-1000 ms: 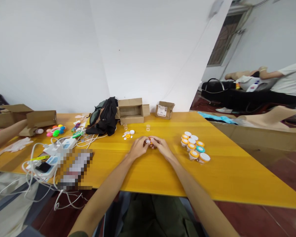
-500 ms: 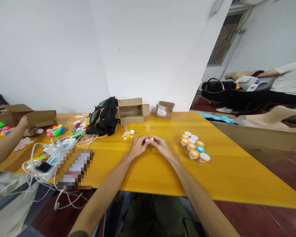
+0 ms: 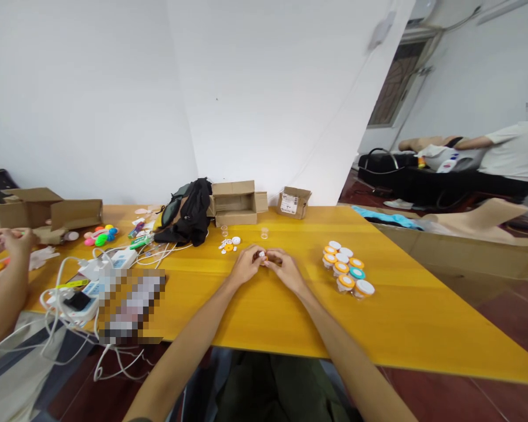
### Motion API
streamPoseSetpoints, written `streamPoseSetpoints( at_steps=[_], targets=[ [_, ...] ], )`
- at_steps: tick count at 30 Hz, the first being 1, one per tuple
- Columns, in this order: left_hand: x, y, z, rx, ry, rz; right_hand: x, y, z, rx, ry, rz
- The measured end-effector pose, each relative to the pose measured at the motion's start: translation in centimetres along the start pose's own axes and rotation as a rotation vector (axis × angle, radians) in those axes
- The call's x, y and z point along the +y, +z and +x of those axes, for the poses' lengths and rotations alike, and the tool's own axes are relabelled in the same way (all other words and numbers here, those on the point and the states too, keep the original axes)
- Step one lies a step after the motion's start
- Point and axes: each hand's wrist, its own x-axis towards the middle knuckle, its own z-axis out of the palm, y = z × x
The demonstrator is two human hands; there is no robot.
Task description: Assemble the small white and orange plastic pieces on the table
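Note:
My left hand [image 3: 247, 265] and my right hand [image 3: 287, 271] meet over the middle of the table, fingers curled around a small white-and-orange piece [image 3: 263, 255]. Its exact kind is too small to tell, and fingers cover part of it. Just beyond my left hand lies a loose group of white and orange plastic parts [image 3: 229, 247], some of them round. Two small clear cups stand farther back, one cup [image 3: 264, 233] straight ahead and another cup [image 3: 224, 231] to its left. Several small clear jars with orange, white and teal lids [image 3: 344, 267] cluster to the right.
An open cardboard box [image 3: 235, 218], a smaller box [image 3: 294, 203] and a black bag [image 3: 189, 214] line the wall side. Left are a power strip [image 3: 88, 293] with tangled white cables, a blurred flat device [image 3: 134, 302], colourful balls [image 3: 100, 235] and another person's hands [image 3: 15, 249].
The piece has turned between my fingers, now showing white on top with orange below. At the left, the other person's arm has drawn back from the box, and both their hands are together.

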Motion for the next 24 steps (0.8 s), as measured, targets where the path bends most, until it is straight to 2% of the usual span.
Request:
streamPoseSetpoints(
  at_steps=[5,13,19,24],
  targets=[
    [0.0,-0.1,0.1,0.01,-0.034,-0.048,-0.1,0.2,0.0,-0.036,0.069,0.077],
    [-0.5,0.1,0.1,-0.039,-0.153,-0.315,-0.1,0.5,-0.2,-0.057,0.097,0.19],
    [-0.4,0.2,0.2,-0.059,-0.184,-0.415,-1.2,0.3,-0.4,-0.018,0.081,0.138],
    [-0.3,0.2,0.2,-0.099,-0.212,-0.471,-1.5,0.3,-0.6,-0.039,0.106,0.142]
  ],
)
